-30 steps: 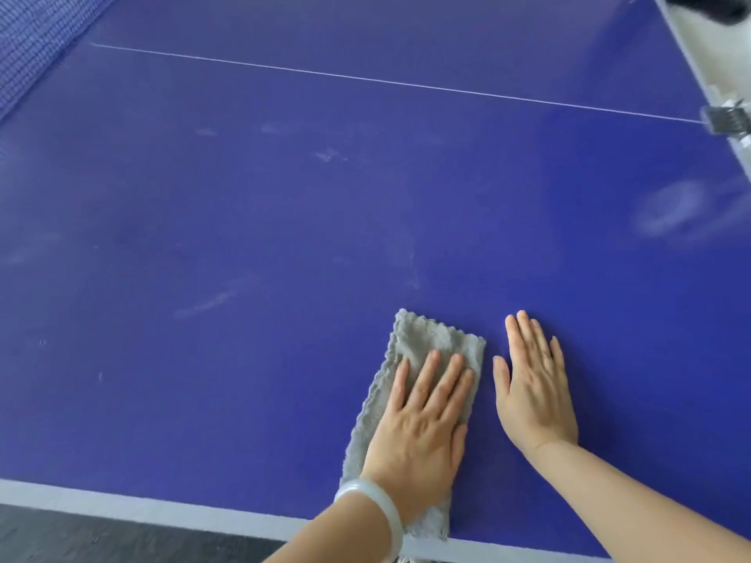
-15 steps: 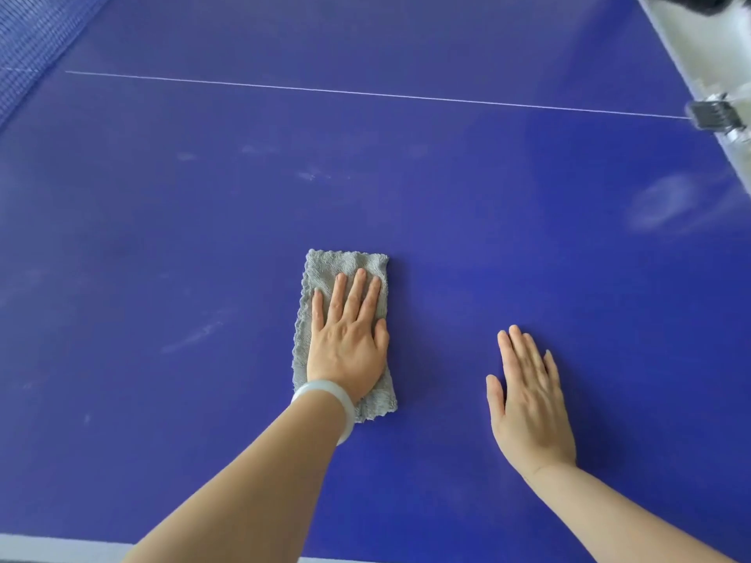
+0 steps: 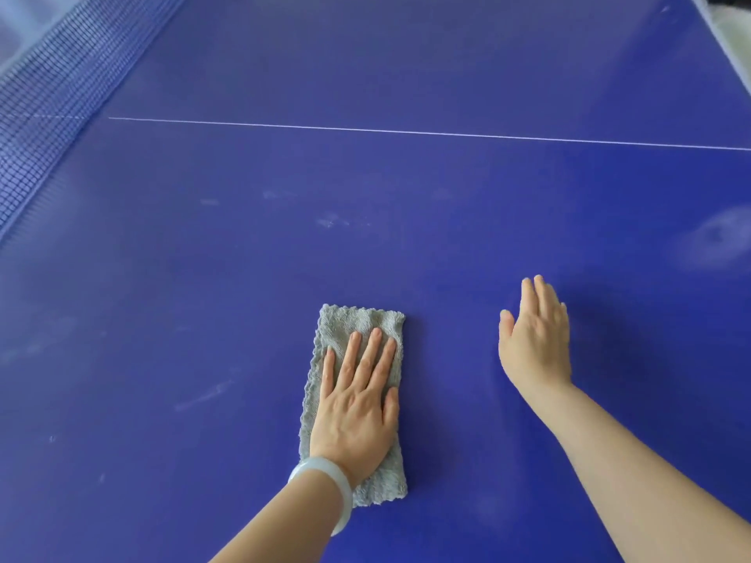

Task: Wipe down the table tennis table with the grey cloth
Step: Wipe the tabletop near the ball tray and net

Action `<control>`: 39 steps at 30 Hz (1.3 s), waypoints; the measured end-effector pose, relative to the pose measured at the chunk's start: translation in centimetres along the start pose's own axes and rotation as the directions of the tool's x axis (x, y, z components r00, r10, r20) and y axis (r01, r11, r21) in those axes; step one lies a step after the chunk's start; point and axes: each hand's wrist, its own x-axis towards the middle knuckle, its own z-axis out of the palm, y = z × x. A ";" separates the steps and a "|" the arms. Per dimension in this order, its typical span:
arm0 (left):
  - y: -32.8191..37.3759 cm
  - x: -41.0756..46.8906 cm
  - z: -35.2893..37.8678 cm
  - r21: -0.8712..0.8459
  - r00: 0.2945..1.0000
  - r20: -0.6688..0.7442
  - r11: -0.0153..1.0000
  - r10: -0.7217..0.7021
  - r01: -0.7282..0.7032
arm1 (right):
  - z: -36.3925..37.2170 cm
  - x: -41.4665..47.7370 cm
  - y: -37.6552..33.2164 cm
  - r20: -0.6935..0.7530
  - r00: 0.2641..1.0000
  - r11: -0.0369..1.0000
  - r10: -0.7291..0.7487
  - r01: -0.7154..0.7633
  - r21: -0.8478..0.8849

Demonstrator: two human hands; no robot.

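fingers of left hand straight, pressing grey cloth, right hand flat and released on table

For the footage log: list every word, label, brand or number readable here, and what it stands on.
None: no text can be read anywhere. The blue table, grey cloth, net and white bangle bear no lettering; the table shows only a thin white line.

A: Pose of left hand?
B: Palm down, fingers straight, slightly spread; forearm extended forward.
A: And right hand?
B: Palm down, fingers straight, together; well apart from the left; forearm enters lower right.
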 end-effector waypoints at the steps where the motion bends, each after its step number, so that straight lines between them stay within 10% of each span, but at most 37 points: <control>1: 0.0 0.0 0.0 -0.004 1.000 -0.004 1.000 0.004 -0.004 | 0.4 1.4 -0.4 0.007 1.000 1.000 0.013 -0.013 -0.020; 5: 0.2 -0.2 0.2 0.026 1.000 -0.011 0.999 0.022 -0.022 | 2.2 3.0 -1.3 -0.070 0.996 0.995 0.052 -0.057 -0.079; 12: 4.1 8.2 0.1 0.038 0.876 0.141 0.882 0.461 -0.470 | 2.8 3.3 -0.7 -0.107 0.992 0.998 0.070 -0.069 0.014; 22: -3.8 8.3 -1.6 0.023 0.974 -0.090 0.977 -0.209 0.212 | 3.0 3.3 -0.9 -0.101 0.991 0.991 0.085 -0.095 -0.093; 30: 6.0 12.0 0.6 0.045 0.920 0.051 0.919 0.389 -0.392 | 3.2 3.4 -0.7 -0.106 0.991 0.994 0.079 -0.086 -0.061; 39: -3.9 16.0 -2.6 0.019 0.989 -0.083 0.992 -0.126 0.128 | 3.2 3.2 -0.8 -0.115 0.990 0.991 0.082 -0.094 -0.100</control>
